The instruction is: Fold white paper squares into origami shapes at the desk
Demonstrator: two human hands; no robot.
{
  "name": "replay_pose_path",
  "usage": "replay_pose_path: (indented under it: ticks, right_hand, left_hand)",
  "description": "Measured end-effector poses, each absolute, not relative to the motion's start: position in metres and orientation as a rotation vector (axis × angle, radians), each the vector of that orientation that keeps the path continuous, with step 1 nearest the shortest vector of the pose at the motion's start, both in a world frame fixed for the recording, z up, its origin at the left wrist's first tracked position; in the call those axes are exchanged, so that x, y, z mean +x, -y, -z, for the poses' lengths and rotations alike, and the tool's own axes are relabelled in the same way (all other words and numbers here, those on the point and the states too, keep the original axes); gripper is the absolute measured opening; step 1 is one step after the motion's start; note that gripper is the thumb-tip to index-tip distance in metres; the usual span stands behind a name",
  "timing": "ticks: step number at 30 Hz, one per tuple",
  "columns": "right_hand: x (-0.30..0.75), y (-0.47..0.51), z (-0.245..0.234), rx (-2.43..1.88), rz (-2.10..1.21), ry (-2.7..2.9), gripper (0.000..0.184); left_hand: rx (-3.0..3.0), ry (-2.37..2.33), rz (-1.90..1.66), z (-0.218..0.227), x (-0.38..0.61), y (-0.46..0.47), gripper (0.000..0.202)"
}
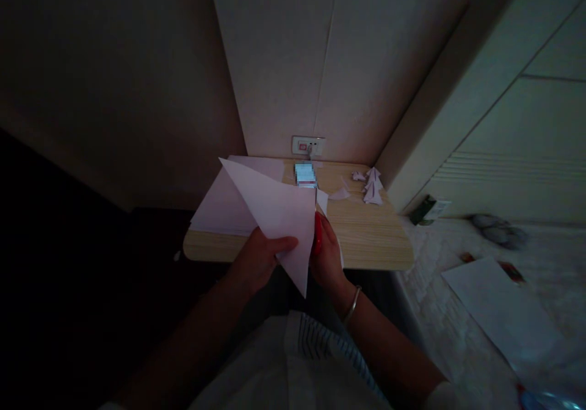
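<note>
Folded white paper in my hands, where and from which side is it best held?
Pinch the folded white paper low, near its narrow bottom point, coming from both side edges as the left hand and right hand do. Its wide top sticks up unsupported, so a low grip steadies it.

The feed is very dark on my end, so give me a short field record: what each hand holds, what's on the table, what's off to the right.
left hand: grips the folded paper triangle near its lower left edge
right hand: holds the same paper's right edge; bracelet on the wrist
table: flat sheets, small stack, folded paper tree
wall: socket
right side: loose sheet on the bed
</note>
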State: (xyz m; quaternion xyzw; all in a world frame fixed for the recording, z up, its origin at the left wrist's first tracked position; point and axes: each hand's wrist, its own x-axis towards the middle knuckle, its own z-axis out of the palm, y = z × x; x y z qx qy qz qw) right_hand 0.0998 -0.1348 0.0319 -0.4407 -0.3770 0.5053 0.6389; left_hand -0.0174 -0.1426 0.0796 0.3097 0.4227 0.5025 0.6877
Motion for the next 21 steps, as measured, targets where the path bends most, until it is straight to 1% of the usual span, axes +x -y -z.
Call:
replay_pose_path:
  ticks: [8,15,21]
  right_hand:
    - [0.093,0.117,-0.03,-1.111,-1.05,0.992,0.038]
    - [0.089,0.103,-0.012,-1.088,-1.211,0.946,0.04]
    - [0.088,0.099,-0.003,-1.061,-1.177,0.936,0.039]
  left_hand:
    - [0.692,-0.951,-1.145,-0.065,-0.019,0.126,0.046]
    - [0.686,-0.987,-1.159,-0.058,-0.024,0.114,0.05]
    - [0.626,-1.014,-1.152,-0.051,-0.025,0.109,0.046]
